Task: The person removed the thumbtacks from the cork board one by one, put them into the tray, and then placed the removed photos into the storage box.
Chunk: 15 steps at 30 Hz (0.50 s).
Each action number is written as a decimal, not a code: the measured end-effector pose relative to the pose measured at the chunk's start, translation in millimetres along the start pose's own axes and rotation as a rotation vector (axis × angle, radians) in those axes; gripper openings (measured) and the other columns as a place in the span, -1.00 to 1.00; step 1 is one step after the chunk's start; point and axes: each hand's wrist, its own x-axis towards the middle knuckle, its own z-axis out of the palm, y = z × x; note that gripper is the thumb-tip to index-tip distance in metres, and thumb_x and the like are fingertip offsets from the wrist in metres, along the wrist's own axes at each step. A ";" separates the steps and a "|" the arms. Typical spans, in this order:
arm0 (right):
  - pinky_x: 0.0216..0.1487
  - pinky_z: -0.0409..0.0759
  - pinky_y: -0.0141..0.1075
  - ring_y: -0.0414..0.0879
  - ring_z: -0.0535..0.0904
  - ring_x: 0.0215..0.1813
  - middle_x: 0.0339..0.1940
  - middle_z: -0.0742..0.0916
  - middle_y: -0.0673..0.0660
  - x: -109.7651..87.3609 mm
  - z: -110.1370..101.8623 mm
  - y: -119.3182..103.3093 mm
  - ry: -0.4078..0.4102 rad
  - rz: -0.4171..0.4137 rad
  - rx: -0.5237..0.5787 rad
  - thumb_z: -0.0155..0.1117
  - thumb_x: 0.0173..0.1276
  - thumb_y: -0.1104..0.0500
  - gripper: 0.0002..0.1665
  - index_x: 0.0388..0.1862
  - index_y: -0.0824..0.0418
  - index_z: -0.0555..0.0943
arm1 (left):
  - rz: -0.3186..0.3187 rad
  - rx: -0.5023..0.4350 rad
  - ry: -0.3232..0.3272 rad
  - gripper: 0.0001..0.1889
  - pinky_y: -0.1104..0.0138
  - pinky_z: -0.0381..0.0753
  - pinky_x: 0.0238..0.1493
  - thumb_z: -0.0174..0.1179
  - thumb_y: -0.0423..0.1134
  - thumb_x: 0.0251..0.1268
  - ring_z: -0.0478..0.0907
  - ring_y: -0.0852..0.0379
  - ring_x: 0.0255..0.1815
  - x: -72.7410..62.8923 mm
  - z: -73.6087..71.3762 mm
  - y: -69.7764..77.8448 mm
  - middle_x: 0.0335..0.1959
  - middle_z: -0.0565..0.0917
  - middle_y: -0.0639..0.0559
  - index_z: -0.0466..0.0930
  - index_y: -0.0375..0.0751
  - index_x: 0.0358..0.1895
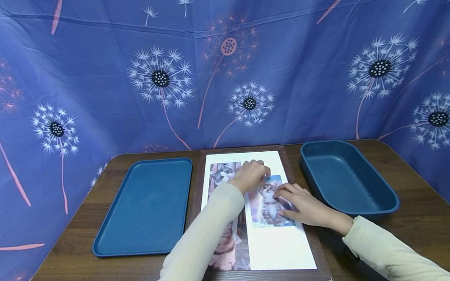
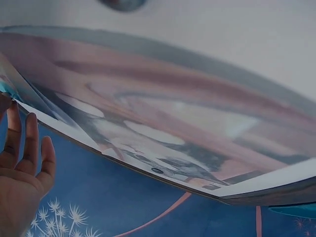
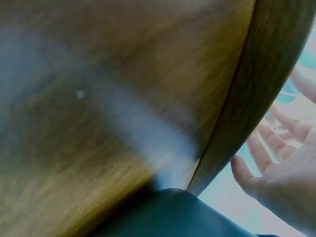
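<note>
Here, the photo (image 1: 269, 206) lay at five o'clock from the left hand (image 1: 250, 176) (pinch unclear), nine from the splayed right hand (image 1: 303, 204).

A flat blue tray (image 1: 143, 208) with a low raised rim lies on the left side of the desk (image 1: 77, 275), its long sides running from near to far. On the right sits a deeper blue bin (image 1: 346, 175) with rounded corners. The desk has a dark brown wood grain. Beyond its far edge, and along the left and right, hangs a blue cloth (image 1: 302, 64) printed with white and pink dandelions (image 1: 160, 78), creased across its upper part.
</note>
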 end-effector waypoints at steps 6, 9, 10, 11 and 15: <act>0.03 0.42 0.03 0.05 0.40 0.09 0.08 0.53 0.13 0.4 0.3 0.1 -0.001 0.003 -0.008 0.30 0.16 0.03 -0.53 0.03 0.17 0.51 | 0.010 -0.002 0.006 -0.79 0.36 0.54 -0.19 0.23 -0.25 0.12 0.56 0.25 -0.29 -0.2 -2.9 -1.9 -0.28 0.64 0.17 0.66 0.06 -0.16; 0.03 0.43 0.03 0.05 0.40 0.08 0.07 0.53 0.13 0.2 0.0 0.2 0.001 -0.002 -0.007 0.31 0.16 0.03 -0.53 0.03 0.17 0.51 | 0.016 -0.007 0.009 -0.79 0.39 0.53 -0.23 0.24 -0.26 0.12 0.56 0.25 -0.30 0.2 -3.8 -2.8 -0.28 0.64 0.16 0.66 0.05 -0.15; 0.03 0.43 0.03 0.05 0.40 0.08 0.07 0.53 0.13 0.1 -0.1 0.2 0.002 -0.004 -0.007 0.31 0.16 0.03 -0.53 0.03 0.17 0.51 | 0.017 -0.010 0.010 -0.78 0.39 0.53 -0.23 0.24 -0.27 0.12 0.56 0.25 -0.29 0.2 -4.1 -3.1 -0.27 0.64 0.15 0.65 0.04 -0.15; 0.02 0.43 0.03 0.05 0.40 0.08 0.06 0.53 0.13 0.1 -0.1 0.3 0.003 -0.006 -0.006 0.31 0.16 0.03 -0.53 0.03 0.18 0.51 | 0.018 -0.011 0.011 -0.78 0.40 0.53 -0.23 0.23 -0.28 0.12 0.57 0.25 -0.29 0.3 -4.2 -3.5 -0.27 0.64 0.15 0.65 0.04 -0.14; 0.02 0.42 0.03 0.05 0.40 0.08 0.06 0.53 0.13 0.0 -0.3 0.2 0.003 -0.008 -0.004 0.31 0.16 0.03 -0.53 0.03 0.18 0.51 | 0.027 -0.012 0.024 -0.76 0.44 0.54 -0.27 0.19 -0.33 0.12 0.58 0.24 -0.28 -0.2 -5.0 -4.9 -0.24 0.65 0.13 0.65 0.01 -0.14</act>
